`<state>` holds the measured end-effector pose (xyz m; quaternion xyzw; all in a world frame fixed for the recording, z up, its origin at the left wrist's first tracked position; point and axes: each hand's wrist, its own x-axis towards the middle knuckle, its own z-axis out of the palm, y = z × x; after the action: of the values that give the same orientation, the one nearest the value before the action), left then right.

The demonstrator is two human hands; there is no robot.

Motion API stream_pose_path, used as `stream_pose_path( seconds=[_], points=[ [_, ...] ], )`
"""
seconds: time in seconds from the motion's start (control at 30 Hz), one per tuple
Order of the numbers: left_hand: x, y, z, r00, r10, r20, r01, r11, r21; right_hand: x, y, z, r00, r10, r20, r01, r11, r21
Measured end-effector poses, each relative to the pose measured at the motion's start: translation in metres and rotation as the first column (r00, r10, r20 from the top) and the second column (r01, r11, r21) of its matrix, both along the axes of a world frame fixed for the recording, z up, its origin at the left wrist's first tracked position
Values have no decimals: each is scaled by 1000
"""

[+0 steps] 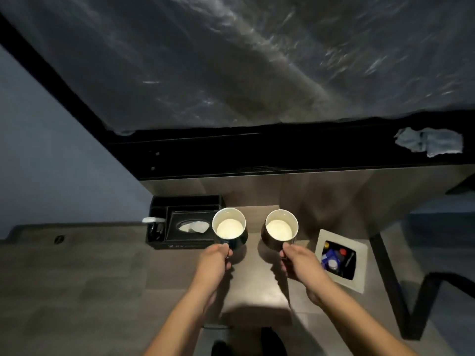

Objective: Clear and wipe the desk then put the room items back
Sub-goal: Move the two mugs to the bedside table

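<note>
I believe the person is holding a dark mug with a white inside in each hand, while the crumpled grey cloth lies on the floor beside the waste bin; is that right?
Not quite: the head view shows the crumpled grey cloth on the black desk, not the floor. The left hand and right hand do each hold a dark mug with a white inside.
</note>
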<state>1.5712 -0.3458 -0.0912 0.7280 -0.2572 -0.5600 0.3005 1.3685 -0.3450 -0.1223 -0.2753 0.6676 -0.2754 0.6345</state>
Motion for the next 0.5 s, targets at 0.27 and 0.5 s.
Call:
stream_pose_path(
  seconds=[0.27,0.5],
  points=[
    [-4,-96,-142,999,23,-46,-21,999,28,41,-81,-142,983,-174,-66,174,985,1],
    [-3,-124,-213,987,148,-57,-147,989,16,52,-120,-193,981,-113,-157,108,993,-44]
  ],
)
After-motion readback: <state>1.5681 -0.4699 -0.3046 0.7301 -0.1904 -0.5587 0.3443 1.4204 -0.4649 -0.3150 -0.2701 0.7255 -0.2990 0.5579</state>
